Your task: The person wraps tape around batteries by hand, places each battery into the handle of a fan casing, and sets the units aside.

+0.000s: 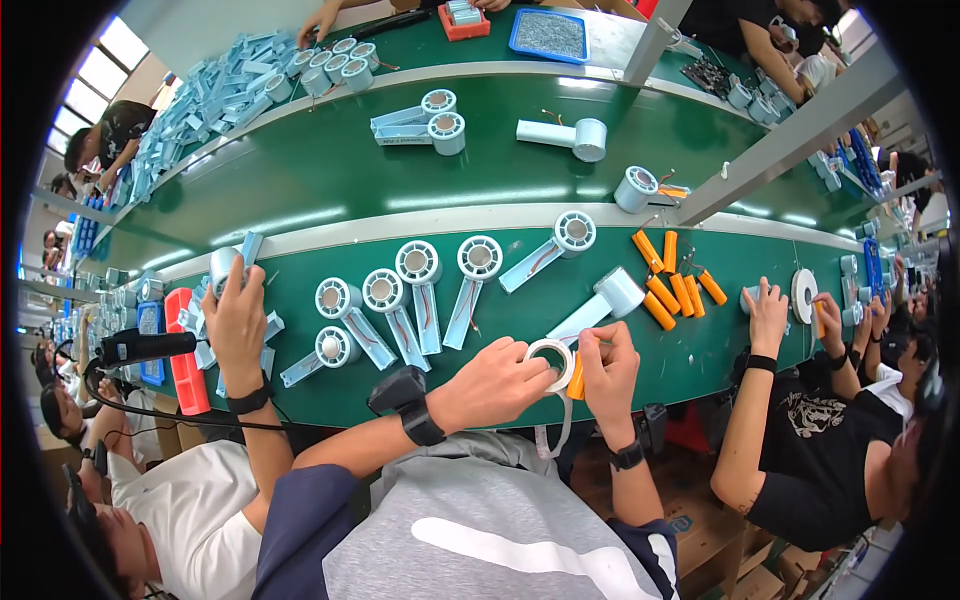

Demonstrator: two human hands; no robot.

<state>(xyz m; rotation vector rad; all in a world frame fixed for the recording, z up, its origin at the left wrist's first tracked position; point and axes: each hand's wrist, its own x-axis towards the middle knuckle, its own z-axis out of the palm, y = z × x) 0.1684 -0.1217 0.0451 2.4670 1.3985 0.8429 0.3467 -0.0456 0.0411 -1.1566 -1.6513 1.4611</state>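
Note:
My left hand (500,382) is closed on a roll of white tape (537,353), fingers at its ring. A loose strip of tape (552,440) dangles below it past the table edge. Close beside the roll, my right hand (612,375) has its fingers pinched together at an orange cylindrical battery (576,380); the fingers partly hide how it is held. A light-blue handheld fan body (600,305) lies just beyond my hands. More orange batteries (684,294) with thin wires lie to the right, and several open fan bodies (418,262) with exposed wires are spread to the left.
A grey rail (380,215) divides my green table (515,385) from a green belt with fan parts (447,133). A metal post (740,170) rises at right. Neighbours work both sides: one hand grips a fan part (226,268) near a red tray (186,355); a white reel (803,296) stands right.

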